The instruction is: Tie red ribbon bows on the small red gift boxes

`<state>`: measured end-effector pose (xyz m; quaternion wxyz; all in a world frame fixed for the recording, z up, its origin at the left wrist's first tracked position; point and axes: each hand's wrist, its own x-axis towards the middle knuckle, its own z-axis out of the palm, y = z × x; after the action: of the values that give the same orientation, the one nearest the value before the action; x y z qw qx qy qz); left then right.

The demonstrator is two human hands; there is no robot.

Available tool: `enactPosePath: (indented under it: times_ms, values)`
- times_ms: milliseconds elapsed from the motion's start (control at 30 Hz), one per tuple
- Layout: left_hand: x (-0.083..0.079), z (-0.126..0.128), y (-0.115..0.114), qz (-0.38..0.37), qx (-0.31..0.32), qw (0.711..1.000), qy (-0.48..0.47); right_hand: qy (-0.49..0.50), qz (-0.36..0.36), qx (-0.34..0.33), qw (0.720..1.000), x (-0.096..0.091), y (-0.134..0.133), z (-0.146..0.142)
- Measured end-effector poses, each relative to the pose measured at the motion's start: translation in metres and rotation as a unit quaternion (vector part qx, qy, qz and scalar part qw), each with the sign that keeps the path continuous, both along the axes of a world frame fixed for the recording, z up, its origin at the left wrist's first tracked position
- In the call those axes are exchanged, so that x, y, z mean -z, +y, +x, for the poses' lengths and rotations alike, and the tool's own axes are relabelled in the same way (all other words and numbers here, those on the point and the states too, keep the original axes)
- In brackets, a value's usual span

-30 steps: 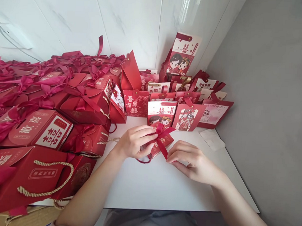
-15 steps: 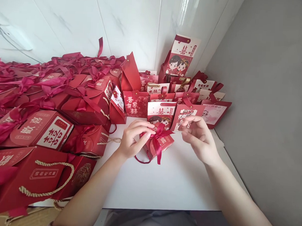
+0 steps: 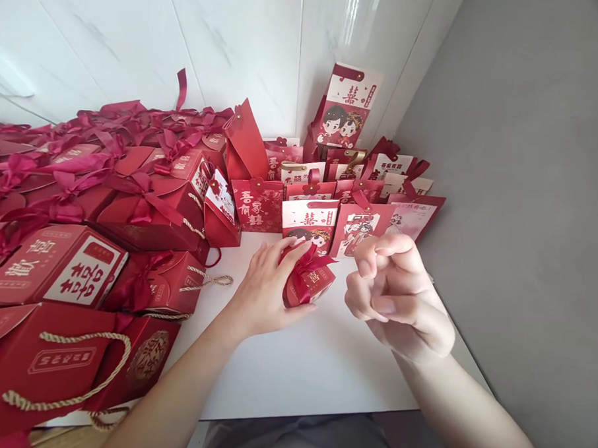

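A small red gift box with a dark red ribbon bow on top sits on the white table. My left hand is around its left side, thumb along the near edge and fingers over the top and far side. To the right of the box, my right hand is raised above the table, palm turned inward. Its fingers are curled in, the thumb against them, and nothing shows in them.
Many red gift boxes with bows and rope handles are piled on the left. Behind my hands stand several upright paper gift bags, a taller one at the back. A tiled wall and grey wall close off the back and right.
My left hand has gone from pinching at the bow to wrapping round the box's side. The right hand has come nearer and curled its fingers. The view has shifted slightly to the right.
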<state>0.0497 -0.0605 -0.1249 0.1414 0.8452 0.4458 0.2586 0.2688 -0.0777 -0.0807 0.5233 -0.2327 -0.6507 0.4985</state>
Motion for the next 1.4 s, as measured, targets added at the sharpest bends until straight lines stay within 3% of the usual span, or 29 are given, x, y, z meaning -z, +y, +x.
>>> enactPosePath:
  times_ms: [133, 200, 300, 367, 467, 567, 667, 800, 900, 1000, 1167, 1267, 1333, 1400]
  values:
    - [-0.007, -0.021, 0.010, -0.029, 0.024, 0.999, -0.004, -0.114, 0.016, 0.049, 0.992, 0.019, 0.013, 0.007]
    - [-0.008, -0.033, 0.017, -0.060, 0.060, 0.996, -0.029, -0.224, 0.005, 0.115, 0.968, 0.034, 0.023, 0.010]
    - [-0.003, -0.037, 0.026, -0.128, 0.087, 0.975, -0.161, -0.268, -0.076, 0.207, 0.938, 0.057, 0.038, 0.013]
    - [0.003, -0.029, 0.028, -0.154, 0.021, 0.954, -0.255, -0.276, -0.119, 0.156, 0.941, 0.068, 0.046, 0.014]
    - [0.010, -0.012, 0.029, -0.168, -0.098, 0.938, -0.286, -0.240, -0.193, 0.044, 0.951, 0.076, 0.053, 0.015]
    - [0.013, -0.003, 0.027, -0.218, -0.116, 0.922, -0.299, -0.165, -0.234, 0.010, 0.958, 0.077, 0.054, 0.014]
    - [0.014, -0.003, 0.026, -0.257, -0.118, 0.900, -0.331, -0.095, -0.174, 0.051, 0.979, 0.074, 0.050, 0.013]
    - [0.017, -0.004, 0.027, -0.260, -0.121, 0.896, -0.340, -0.047, -0.008, 0.109, 0.993, 0.064, 0.035, 0.014]
    - [0.020, -0.003, 0.029, -0.248, -0.114, 0.904, -0.328, -0.102, 0.111, 0.021, 0.988, 0.054, 0.023, 0.014]
    - [0.023, -0.002, 0.029, -0.238, -0.115, 0.912, -0.315, -0.198, 0.172, -0.094, 0.960, 0.048, 0.013, 0.011]
    - [0.019, -0.004, 0.028, -0.242, -0.128, 0.916, -0.294, -0.313, 0.181, -0.140, 0.922, 0.048, 0.010, 0.009]
    - [0.012, -0.015, 0.030, -0.244, -0.097, 0.921, -0.286, -0.282, 0.125, -0.151, 0.939, 0.046, 0.016, 0.016]
    - [0.008, -0.027, 0.033, -0.249, -0.050, 0.919, -0.301, -0.232, 0.081, -0.098, 0.964, 0.045, 0.024, 0.022]
    - [0.007, -0.038, 0.036, -0.256, -0.023, 0.915, -0.310, -0.191, 0.023, 0.001, 0.981, 0.045, 0.034, 0.026]
